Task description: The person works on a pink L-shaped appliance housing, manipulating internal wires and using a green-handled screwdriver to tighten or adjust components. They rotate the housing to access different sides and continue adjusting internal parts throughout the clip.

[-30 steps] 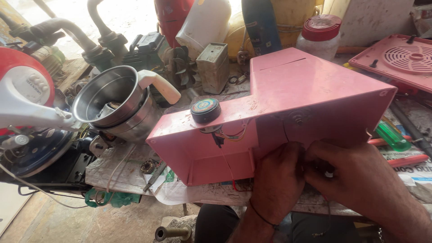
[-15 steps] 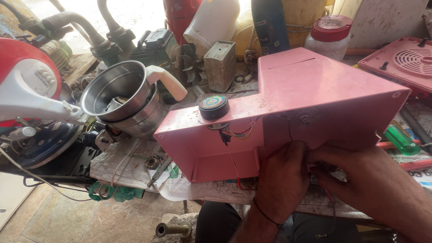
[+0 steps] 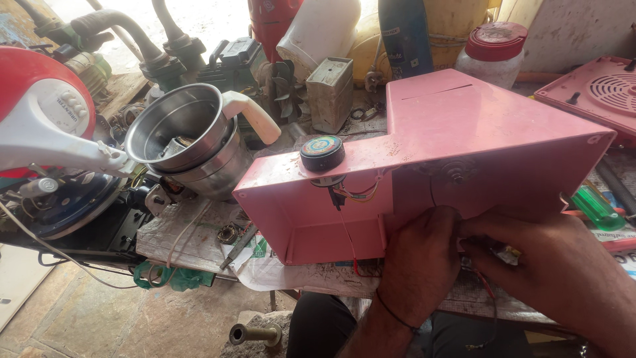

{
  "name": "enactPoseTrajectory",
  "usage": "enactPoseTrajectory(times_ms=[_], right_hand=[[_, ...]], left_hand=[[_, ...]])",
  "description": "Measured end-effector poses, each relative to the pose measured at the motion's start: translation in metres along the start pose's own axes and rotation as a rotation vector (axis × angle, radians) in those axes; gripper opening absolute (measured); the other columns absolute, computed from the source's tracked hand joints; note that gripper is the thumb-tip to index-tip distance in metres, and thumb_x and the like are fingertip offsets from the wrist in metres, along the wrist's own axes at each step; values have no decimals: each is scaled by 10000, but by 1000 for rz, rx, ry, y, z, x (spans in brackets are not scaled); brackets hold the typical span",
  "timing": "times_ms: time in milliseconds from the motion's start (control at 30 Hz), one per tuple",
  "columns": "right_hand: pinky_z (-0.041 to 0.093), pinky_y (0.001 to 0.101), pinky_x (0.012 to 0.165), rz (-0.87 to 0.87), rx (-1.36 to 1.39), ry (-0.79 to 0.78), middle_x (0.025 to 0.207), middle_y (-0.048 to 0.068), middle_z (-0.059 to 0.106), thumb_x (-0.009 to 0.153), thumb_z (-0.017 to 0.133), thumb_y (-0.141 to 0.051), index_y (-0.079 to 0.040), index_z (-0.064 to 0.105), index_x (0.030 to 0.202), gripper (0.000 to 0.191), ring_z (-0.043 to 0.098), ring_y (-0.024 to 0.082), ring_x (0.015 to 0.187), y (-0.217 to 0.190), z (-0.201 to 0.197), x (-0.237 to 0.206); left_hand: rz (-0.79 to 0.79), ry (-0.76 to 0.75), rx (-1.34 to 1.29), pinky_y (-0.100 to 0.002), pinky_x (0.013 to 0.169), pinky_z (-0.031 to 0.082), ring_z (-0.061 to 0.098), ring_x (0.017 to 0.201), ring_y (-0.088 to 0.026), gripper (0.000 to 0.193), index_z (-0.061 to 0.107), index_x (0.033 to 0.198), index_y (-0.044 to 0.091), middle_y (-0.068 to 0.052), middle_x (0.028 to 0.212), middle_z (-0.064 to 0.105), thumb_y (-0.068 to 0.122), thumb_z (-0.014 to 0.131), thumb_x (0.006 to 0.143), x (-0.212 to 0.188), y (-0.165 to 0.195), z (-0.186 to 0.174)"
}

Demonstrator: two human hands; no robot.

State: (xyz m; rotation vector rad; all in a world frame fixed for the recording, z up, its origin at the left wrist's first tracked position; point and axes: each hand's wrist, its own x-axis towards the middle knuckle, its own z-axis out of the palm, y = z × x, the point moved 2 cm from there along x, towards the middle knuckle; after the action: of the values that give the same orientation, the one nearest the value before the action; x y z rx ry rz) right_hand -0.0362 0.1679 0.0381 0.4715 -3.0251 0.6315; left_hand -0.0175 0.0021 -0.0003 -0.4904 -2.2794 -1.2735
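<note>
A pink metal housing (image 3: pixel 457 126) lies tilted on the workbench with its open underside toward me. A dark round knob (image 3: pixel 322 152) sits on its lower top face, and thin coloured wires (image 3: pixel 354 193) hang inside below it. My left hand (image 3: pixel 421 262) reaches into the open underside with fingers curled against the inner wall. My right hand (image 3: pixel 550 272) is beside it, fingers pinched on a small part and wires (image 3: pixel 507 252) at the housing's edge. What the fingertips hold is mostly hidden.
A steel mixer jar with a cream handle (image 3: pixel 192 139) stands left of the housing. A red and white iron (image 3: pixel 46 119) lies far left. Bottles, a jar with a red lid (image 3: pixel 493 50), a pink vented cover (image 3: pixel 603 89) and a green-handled screwdriver (image 3: pixel 596 207) crowd the bench.
The view has shifted slightly, so the housing sits a little further right and higher. Both hands stay at the housing's open underside with small finger movements.
</note>
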Motion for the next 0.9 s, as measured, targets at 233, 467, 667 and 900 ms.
enactPoseTrajectory(times_ms=[233,467,667,900], right_hand=[[609,377,698,-127,0,78,897,34,800,718,845,-278,-175,809,1023,325,780,237,710,0,-3,1],[623,350,697,-108,22,101,937,12,810,706,852,-273,-176,819,1011,322,795,201,720,4,0,-2],[625,339,709,-173,18,89,903,-13,807,736,836,-283,-182,815,958,244,797,178,741,1,-1,-3],[562,418,837,-141,-109,169,930,8,765,742,835,-236,-165,799,906,182,721,244,933,-4,-5,1]], left_hand=[[54,59,-29,-485,728,561,694,900,-393,124,582,1064,34,-187,971,674,38,635,952,-1,2,-3],[28,8,-40,-484,732,566,692,901,-391,61,567,1019,38,-178,967,673,41,615,981,0,0,-2],[15,-8,-3,-486,706,565,693,875,-390,77,568,990,31,-175,949,676,36,627,940,-1,-2,-1],[53,-2,29,-486,695,556,676,865,-397,101,555,973,33,-174,928,651,46,654,956,-1,-3,-2]])
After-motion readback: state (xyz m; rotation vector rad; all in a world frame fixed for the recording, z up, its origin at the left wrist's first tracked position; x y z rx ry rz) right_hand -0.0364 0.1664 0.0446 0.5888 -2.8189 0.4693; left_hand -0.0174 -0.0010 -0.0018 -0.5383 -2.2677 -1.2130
